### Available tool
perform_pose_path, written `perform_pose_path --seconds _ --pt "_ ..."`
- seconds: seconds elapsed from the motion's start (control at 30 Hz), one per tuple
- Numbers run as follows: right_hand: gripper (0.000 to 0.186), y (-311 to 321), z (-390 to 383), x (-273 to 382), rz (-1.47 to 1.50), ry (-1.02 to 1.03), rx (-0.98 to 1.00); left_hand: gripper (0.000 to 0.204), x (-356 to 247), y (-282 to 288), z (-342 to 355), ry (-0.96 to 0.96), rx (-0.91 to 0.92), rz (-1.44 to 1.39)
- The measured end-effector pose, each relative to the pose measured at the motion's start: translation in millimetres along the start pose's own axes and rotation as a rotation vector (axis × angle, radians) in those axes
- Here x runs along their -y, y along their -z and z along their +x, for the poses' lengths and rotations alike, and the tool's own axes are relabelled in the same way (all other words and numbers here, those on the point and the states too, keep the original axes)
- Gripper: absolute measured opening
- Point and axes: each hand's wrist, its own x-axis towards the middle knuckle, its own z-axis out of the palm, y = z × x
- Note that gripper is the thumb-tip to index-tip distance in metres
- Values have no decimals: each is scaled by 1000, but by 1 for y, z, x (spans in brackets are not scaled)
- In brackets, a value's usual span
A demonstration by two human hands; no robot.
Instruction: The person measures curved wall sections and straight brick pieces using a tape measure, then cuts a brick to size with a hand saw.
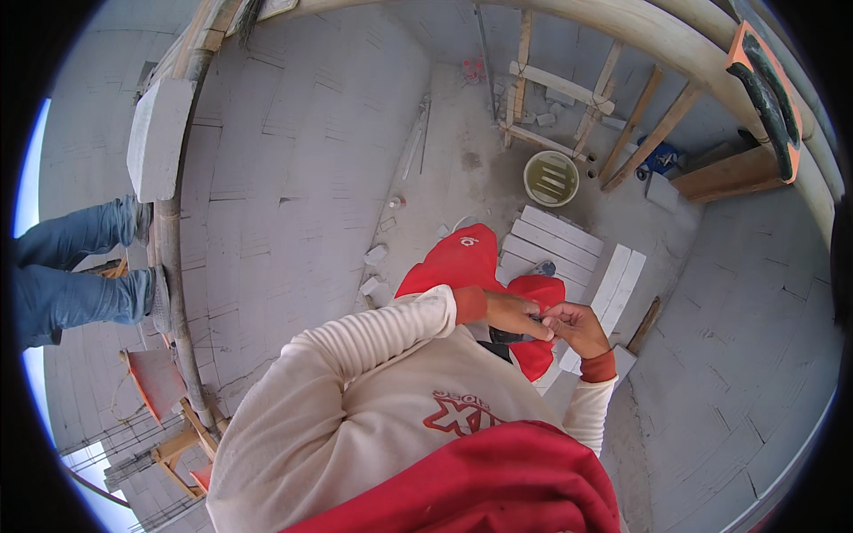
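My left hand [515, 315] and my right hand [577, 330] meet in front of my waist, above my red trousers [462, 258]. The fingers of both are drawn together, and the tips touch each other. The right thumb and index finger form a pinch. A small dark thing [506, 337] shows just under the left hand; its kind is unclear. Whatever lies between the fingertips is hidden or too small to name. Beyond my hands, long pale blocks [555, 238] lie side by side by my feet.
A round bucket [528, 191] of murky liquid stands ahead, near a wooden frame [560, 87]. An orange float with a black handle [766, 98] is at upper right. On the left, another person's legs [84, 302] stand by a pole [169, 240], near a white block [162, 142].
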Motion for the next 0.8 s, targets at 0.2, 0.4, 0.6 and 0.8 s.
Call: perform_pose_path --seconds 0.2,0.4,0.6,0.8 --pt "13 5 97 -75 79 165 -77 89 94 66 70 14 161 105" --pt "10 -9 291 -198 -28 261 -72 48 337 108 162 -9 258 -743" --pt "10 -105 455 -253 -553 372 -216 39 566 137 203 -504 249 -977" --pt "16 -256 603 -170 -632 468 199 37 671 180 -20 -324 -656 -570"
